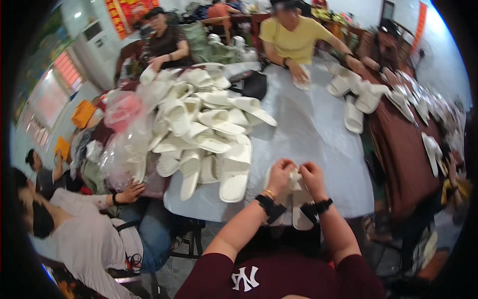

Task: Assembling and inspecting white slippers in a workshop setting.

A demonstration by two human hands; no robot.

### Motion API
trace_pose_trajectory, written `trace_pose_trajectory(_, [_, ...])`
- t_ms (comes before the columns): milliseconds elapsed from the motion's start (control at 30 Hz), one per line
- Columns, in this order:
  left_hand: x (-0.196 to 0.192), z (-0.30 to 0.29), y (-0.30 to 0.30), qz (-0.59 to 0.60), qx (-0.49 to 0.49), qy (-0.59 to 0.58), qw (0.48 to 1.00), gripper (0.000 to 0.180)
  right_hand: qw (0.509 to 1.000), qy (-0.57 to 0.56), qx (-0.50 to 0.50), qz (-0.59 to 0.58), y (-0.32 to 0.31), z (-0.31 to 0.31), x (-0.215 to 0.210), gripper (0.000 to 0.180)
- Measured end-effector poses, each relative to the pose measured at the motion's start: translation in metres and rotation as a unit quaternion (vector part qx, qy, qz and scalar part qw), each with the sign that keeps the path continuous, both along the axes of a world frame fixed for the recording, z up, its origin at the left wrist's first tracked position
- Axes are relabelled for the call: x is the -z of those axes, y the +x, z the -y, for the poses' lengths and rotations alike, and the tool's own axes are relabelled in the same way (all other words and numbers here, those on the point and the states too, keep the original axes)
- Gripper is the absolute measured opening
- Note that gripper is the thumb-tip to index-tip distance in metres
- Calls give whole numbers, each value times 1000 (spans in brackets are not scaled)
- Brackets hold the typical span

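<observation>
A pair of white slippers [299, 199] is between my two hands at the near edge of the table, with the soles reaching down toward my body. My left hand [280, 178] is closed on the left side of the pair, its fingers pinched near the top. Opposite it, my right hand [311, 178] is closed on the other side. The fingertips of both hands almost meet, and what exactly lies between them is too small to make out. A large heap of white slippers [236, 167] lies to the left of my hands.
The table has a pale grey-blue cover [318, 129]. Across it, a person in a yellow shirt [294, 40] touches a slipper. More slippers [354, 117] lie at the right. A brown table [398, 149] with slippers adjoins there. Clear plastic bags [124, 154] and a seated person [94, 224] are at left.
</observation>
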State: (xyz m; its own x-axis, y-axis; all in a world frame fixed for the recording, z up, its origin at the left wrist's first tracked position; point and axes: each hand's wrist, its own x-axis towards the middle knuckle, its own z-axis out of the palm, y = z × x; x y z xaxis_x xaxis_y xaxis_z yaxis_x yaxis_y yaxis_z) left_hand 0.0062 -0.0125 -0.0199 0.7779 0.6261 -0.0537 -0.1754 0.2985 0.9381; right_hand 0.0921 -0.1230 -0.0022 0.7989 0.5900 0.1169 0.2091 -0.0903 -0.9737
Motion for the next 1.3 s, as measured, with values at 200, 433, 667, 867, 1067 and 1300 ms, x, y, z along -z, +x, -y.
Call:
trace_pose_trajectory(200, [-1, -7, 11, -4, -45, 14, 999, 9, 994, 46, 29, -93, 4, -3, 2, 15])
trace_pose_trajectory(433, [-7, -9, 2, 24, -69, -16, 997, 8, 1000, 13, 5, -24, -4, -6, 3, 14])
trace_pose_trajectory(667, [10, 6, 2, 27, -31, 6, 999, 10, 993, -43, 9, 109, -18, 4, -4, 11])
trace_pose_trajectory(867, [4, 2, 3, 2, -9, 21, 1000, 11, 989, -25, 49, 141, -12, 4, 3, 15])
trace_pose_trajectory(1067, [-1, -5, 4, -18, -24, 76, 997, 10, 999, 28, 31, -11, -4, -6, -10, 13])
trace_pose_trajectory(1300, [-6, 6, 0, -33, -3, 124, 992, 10, 994, 89, 7, -70, -2, -1, 4, 10])
